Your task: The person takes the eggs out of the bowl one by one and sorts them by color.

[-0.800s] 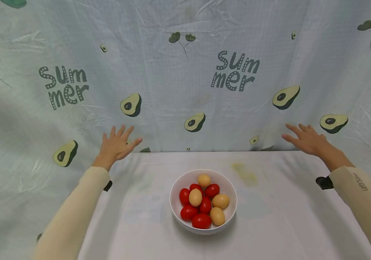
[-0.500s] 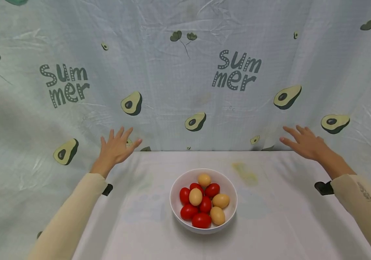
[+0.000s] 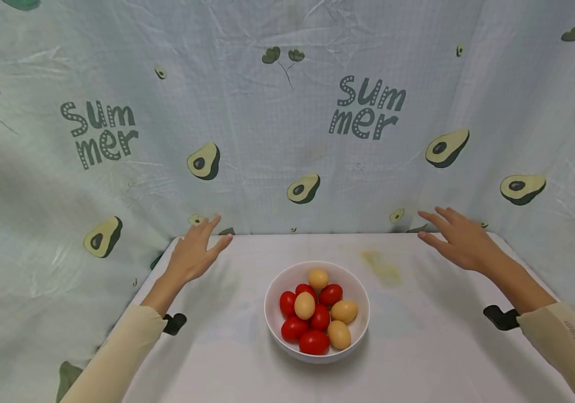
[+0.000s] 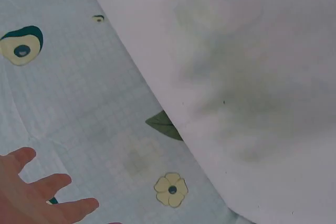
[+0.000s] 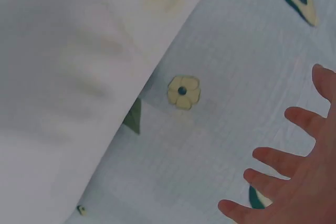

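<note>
My left hand [image 3: 193,252] hovers over the table's far left corner, fingers spread and holding nothing. In the left wrist view, part of the left hand [image 4: 42,192] shows at the lower left. My right hand [image 3: 461,238] is over the far right part of the table, its fingers stretched and apart. The right wrist view shows the right hand [image 5: 299,166] with all fingers splayed. Midway between both arms stands a white bowl [image 3: 274,341], heaped with red egg-shaped pieces [image 3: 314,342] and pale orange ones [image 3: 339,334]. Both hands are well apart from the bowl.
The bowl stands on a white table [image 3: 227,358] with a yellowish stain [image 3: 382,267] behind it. A pale curtain [image 3: 247,112] printed with avocados and "summer" hangs beyond the table's back edge. Black bands show under both cuffs.
Both hands have come lower and nearer, from against the curtain to over the table's far part. They also moved slightly inward. The bowl and its contents stay put.
</note>
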The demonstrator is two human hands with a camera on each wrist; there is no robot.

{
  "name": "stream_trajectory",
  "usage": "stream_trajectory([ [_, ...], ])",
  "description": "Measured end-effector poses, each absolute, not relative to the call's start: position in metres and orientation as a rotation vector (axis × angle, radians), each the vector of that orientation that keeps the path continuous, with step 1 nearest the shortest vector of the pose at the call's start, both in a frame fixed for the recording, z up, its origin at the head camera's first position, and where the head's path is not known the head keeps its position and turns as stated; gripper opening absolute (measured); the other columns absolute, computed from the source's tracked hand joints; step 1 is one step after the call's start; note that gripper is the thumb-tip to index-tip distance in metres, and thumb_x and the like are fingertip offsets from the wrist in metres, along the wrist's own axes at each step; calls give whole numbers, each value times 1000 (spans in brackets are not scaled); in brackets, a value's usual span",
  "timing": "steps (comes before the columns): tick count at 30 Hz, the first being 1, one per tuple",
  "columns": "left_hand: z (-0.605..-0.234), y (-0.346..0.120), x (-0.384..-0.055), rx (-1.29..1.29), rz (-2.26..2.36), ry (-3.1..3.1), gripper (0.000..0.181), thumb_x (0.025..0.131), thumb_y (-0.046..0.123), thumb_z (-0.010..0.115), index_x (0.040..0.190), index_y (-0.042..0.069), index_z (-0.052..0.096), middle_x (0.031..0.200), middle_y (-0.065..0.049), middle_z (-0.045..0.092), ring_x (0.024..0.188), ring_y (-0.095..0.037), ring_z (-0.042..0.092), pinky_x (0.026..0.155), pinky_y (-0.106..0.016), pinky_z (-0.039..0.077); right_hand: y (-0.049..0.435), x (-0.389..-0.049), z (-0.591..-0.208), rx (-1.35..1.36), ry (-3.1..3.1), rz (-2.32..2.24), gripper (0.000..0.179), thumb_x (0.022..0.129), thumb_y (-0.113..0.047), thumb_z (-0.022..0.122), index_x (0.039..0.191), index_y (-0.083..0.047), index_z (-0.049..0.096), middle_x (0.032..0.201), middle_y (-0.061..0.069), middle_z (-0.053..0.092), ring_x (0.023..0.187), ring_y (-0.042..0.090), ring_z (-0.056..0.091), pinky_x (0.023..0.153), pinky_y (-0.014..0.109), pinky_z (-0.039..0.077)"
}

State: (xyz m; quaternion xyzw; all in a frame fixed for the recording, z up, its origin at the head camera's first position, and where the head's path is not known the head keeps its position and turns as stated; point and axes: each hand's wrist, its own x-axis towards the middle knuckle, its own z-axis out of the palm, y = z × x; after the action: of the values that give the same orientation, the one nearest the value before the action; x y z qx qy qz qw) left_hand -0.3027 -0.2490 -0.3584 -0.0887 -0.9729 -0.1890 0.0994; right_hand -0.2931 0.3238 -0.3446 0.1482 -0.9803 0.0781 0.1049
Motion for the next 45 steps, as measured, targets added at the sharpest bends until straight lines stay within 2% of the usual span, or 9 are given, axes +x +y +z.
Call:
stream_trajectory([
  [8, -388, -219, -279, -351, -924, -2811, 72, 105, 57, 45, 164, 19, 29, 170, -15, 30, 156, -40, 27, 121, -69, 26, 291, -268, -356, 560, -2842, 341, 61, 106, -47, 54, 155, -13, 45, 156, 27, 44, 141, 52, 43, 106, 74, 40],
  [12, -398, -203, -270, -418, -1144, -2750, 66, 106, 47, 49, 162, 17, 33, 167, -15, 36, 155, -41, 32, 121, -68, 28, 270, -256, -362, 613, -2833, 411, 58, 105, -47, 56, 153, -17, 48, 153, 21, 50, 138, 46, 49, 103, 71, 45],
  [16, -407, -188, -264, -500, -1385, -2682, 59, 108, 40, 48, 160, 17, 36, 163, -17, 41, 149, -43, 41, 117, -66, 37, 248, -247, -366, 673, -2817, 492, 55, 104, -45, 59, 152, -20, 50, 150, 16, 54, 136, 42, 53, 102, 67, 49],
  [21, -417, -170, -260, -518, -1743, -2625, 55, 108, 38, 44, 160, 21, 35, 163, -19, 41, 147, -44, 44, 114, -61, 43, 221, -241, -370, 759, -2785, 578, 51, 102, -37, 64, 150, -23, 52, 147, 10, 57, 132, 35, 58, 101, 60, 54],
  [25, -423, -156, -259, -475, -1887, -2625, 55, 107, 40, 44, 160, 26, 37, 163, -16, 42, 147, -42, 45, 112, -61, 46, 202, -238, -371, 847, -2754, 639, 51, 100, -33, 68, 148, -25, 54, 144, 6, 60, 127, 30, 62, 96, 53, 59],
  [30, -429, -144, -259, -501, -1946, -2658, 55, 105, 42, 45, 158, 28, 40, 163, -11, 42, 148, -41, 42, 111, -68, 42, 182, -238, -370, 951, -2738, 727, 50, 99, -30, 69, 146, -24, 55, 138, 2, 63, 123, 26, 63, 92, 47, 61],
  [35, -434, -140, -260, -542, -2000, -2679, 58, 104, 43, 46, 159, 27, 39, 168, -9, 34, 153, -40, 33, 116, -71, 34, 166, -240, -366, 1042, -2728, 886, 49, 99, -27, 69, 146, -19, 56, 137, 6, 65, 121, 29, 64, 91, 49, 61],
  [40, -438, -136, -259, -552, -2004, -2712, 56, 105, 37, 45, 160, 28, 38, 170, -5, 30, 159, -36, 22, 121, -71, 23, 153, -241, -362, 1146, -2719, 1001, 45, 101, -21, 65, 145, -16, 56, 140, 12, 63, 120, 30, 66, 94, 52, 60],
  [45, -437, -132, -258, -556, -1974, -2725, 55, 106, 27, 41, 161, 24, 36, 170, -6, 30, 159, -36, 20, 124, -71, 14, 142, -244, -353, 1213, -2762, 972, 45, 100, -22, 67, 144, -17, 57, 138, 11, 64, 117, 29, 67, 92, 46, 61],
])
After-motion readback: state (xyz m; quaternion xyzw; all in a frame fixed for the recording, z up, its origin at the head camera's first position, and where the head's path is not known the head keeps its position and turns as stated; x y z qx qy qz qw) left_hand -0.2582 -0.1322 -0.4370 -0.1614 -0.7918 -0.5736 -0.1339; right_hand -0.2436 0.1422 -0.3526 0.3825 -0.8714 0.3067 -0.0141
